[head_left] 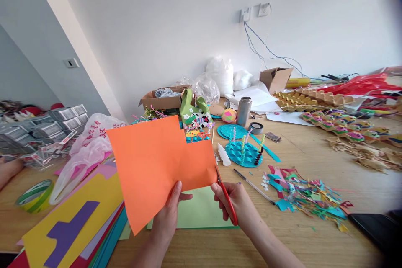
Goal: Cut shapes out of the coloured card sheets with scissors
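A sheet of orange paper [147, 167] with a notch cut from its upper right is held up over the table. My left hand [168, 213] grips its lower edge, thumb in front and fingers mostly hidden behind. In my right hand [237, 203] is a pair of scissors with red handles [230, 205], its blades at the paper's right edge. How far the blades are apart I cannot tell. Below both hands lies light green paper [204, 209].
At left are coloured paper sheets [34, 230], green tape [36, 196], a plastic bag [84, 150] and another person's hand [9, 171]. To the right lie a pen [254, 186], paper scraps [314, 197], a blue disc with fuzzy stems [235, 153], a metal bottle [244, 112] and egg trays [345, 123].
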### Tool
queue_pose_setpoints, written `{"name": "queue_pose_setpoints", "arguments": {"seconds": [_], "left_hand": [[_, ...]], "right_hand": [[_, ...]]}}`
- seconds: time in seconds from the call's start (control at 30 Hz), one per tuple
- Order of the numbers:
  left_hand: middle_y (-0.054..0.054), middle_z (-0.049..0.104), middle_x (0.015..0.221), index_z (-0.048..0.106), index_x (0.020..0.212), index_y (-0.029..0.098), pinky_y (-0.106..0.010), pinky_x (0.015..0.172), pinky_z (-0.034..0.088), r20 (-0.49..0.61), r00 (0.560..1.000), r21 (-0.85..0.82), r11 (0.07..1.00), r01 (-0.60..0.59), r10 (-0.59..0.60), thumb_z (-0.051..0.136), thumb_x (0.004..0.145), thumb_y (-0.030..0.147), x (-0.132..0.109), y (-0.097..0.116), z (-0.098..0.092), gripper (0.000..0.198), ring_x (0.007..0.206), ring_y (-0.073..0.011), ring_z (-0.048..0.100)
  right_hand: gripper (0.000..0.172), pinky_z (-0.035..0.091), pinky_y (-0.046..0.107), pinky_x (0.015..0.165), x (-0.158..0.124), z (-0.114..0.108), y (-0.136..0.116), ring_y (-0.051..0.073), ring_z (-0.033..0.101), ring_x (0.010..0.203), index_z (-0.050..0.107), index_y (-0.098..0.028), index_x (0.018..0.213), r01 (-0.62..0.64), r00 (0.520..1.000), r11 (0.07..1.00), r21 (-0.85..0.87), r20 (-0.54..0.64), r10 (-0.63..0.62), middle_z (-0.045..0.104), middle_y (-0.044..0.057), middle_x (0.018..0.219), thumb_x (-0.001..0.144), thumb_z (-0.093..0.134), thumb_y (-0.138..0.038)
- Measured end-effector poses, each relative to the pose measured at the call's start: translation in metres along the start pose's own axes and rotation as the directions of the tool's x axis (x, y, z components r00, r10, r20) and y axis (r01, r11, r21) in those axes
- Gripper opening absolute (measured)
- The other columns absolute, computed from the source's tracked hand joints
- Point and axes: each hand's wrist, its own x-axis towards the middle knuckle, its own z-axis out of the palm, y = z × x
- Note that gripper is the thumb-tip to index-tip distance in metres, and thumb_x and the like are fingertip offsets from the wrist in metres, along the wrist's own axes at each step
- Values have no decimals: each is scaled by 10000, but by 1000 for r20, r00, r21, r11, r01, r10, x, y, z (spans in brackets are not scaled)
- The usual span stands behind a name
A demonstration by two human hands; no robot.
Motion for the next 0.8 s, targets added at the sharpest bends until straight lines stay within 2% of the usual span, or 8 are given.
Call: {"name": "queue_pose_setpoints", "arguments": {"seconds": [0.17,0.33,0.53,0.8], "left_hand": [[-120,542,1368,530,1271,255,-343,563,634,26,1000,-20,1000,13,-12,812,677,339,0,3,2,663,807,-226,693],[-100,542,1342,539,1252,263,-347,566,636,41,999,-43,998,37,-35,802,694,320,1,2,1,619,837,-213,674],[-99,537,1336,539,1252,266,-338,553,632,42,999,-47,998,29,-27,806,688,323,1,3,1,627,956,-256,652],[-98,581,1225,572,1209,242,-332,550,629,34,998,-47,998,48,-46,811,681,332,1,4,2,587,879,-230,659]], "right_hand": [[534,317,182,327,-1,1,-1,72,478,318,514,-177,607,-11,1000,1000,7,-5,11,454,-64,468,773,558,-682],[541,307,182,319,-2,1,-3,72,474,316,507,-182,599,-13,1000,1000,-4,-14,13,459,-61,468,755,564,-697],[557,268,175,299,-2,1,-2,64,451,301,490,-185,591,-23,1000,1000,-2,-19,23,453,-59,457,764,546,-712],[575,254,173,286,-5,0,-7,52,409,278,473,-191,566,-43,999,999,9,-29,44,419,-68,435,717,566,-737]]}}
